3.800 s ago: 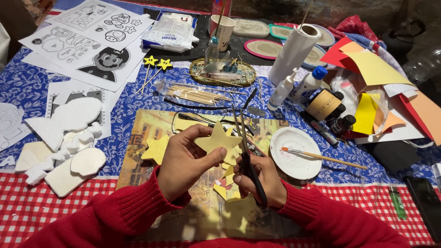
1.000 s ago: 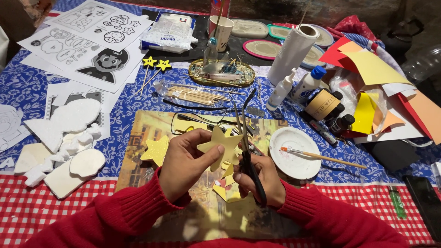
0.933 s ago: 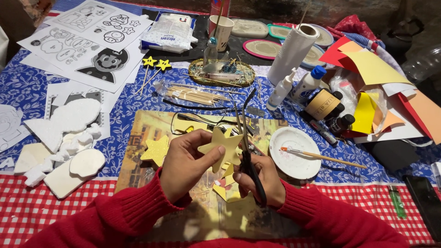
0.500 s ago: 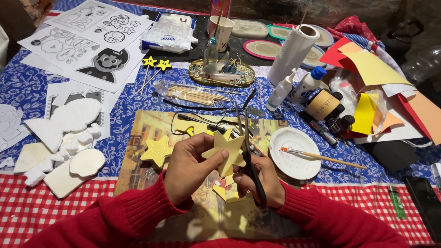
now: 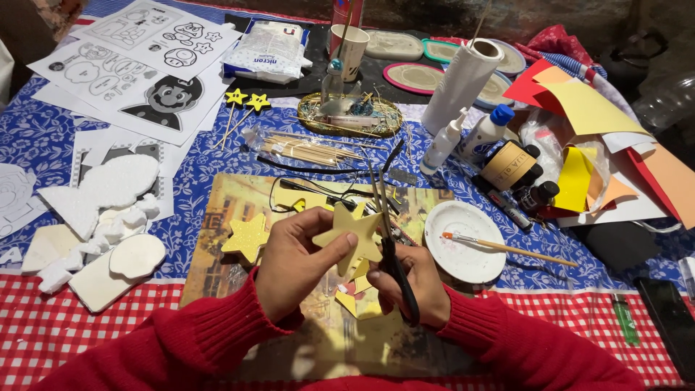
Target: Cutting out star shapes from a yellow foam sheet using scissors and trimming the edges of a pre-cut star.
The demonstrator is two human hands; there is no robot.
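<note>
We judged the yellow star light and bendy, so our left hand pinched its edge while our right hand closed round the scissors.

Yellow star: flat foam cut-out with five blunt points, plain matte side showing, held upright above the board, one lower point partly covered by a thumb. Scissors: black handles low, long thin blades open in a narrow V pointing away from the person, their inner edges meeting the star's right side. Yellow offcuts lie just below.
</note>
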